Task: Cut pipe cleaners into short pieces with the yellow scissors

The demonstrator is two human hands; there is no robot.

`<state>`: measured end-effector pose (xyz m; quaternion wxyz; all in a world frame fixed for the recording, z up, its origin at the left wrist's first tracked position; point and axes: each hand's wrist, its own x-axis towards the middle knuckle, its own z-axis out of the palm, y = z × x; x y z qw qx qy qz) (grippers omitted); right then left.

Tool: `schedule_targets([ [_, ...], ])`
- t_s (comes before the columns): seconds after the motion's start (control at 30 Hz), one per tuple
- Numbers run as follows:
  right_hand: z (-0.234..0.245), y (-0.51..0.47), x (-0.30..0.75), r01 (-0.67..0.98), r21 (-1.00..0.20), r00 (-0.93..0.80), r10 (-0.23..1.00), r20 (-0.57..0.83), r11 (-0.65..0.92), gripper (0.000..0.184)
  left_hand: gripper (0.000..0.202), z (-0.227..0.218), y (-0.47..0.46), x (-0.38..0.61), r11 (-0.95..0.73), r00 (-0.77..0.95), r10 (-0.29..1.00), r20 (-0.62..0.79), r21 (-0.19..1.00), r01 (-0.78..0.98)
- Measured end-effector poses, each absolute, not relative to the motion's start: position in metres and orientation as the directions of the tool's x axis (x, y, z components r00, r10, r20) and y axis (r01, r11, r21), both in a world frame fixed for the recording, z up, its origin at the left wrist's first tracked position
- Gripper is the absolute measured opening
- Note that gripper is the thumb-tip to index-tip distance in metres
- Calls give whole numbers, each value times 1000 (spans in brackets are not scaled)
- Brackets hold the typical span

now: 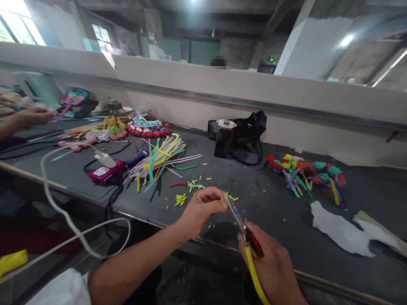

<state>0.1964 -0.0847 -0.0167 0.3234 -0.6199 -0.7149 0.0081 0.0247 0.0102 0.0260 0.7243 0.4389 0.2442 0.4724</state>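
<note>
Thumb and fingers of my left hand (206, 207) are pinched together over the table, with a small yellow bit of pipe cleaner showing at the fingertips, mostly hidden. My right hand (270, 258) grips scissors (237, 216) with a yellow and red handle. Their blades point up and left, and the tip is right by my left fingertips. Short yellow pipe cleaner pieces (181, 199) lie in a small pile left of my left hand. Behind it are pale green cut pieces (194, 185) and a red pipe cleaner (179, 184).
A bundle of colourful pipe cleaners (162, 156) lies left of centre, near a purple device (106, 171) with a white cable. Fuzzy flowers (307, 169) and torn white paper (340, 231) are at right. A black bag (249, 131) stands behind. Another person's hand (34, 115) is at far left.
</note>
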Motion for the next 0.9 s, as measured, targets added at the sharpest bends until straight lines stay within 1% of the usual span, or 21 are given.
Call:
schedule_targets([
  [0.07,-16,-85,197,887,-400,-31,893,448,231,23,8,26,11,24,162,440,896,69,869,-467],
  [0.2,-18,-86,197,881,-411,-38,902,431,233,24,8,25,11,24,161,446,893,69,874,-459],
  [0.37,-25,-88,198,883,-399,-49,892,450,249,25,10,25,11,23,167,445,894,59,877,-451],
  [0.47,-28,-88,198,889,-370,-71,881,468,268,25,12,24,11,22,157,444,894,65,882,-445],
  [0.6,-30,-85,196,899,-351,-77,883,462,262,25,13,22,14,20,132,445,892,81,894,-428],
  [0.7,-29,-82,194,905,-342,-62,874,482,253,26,13,20,16,19,100,427,899,91,909,-405],
  [0.9,-23,-77,188,909,-364,-41,912,408,204,24,14,17,16,17,82,431,898,92,927,-367],
])
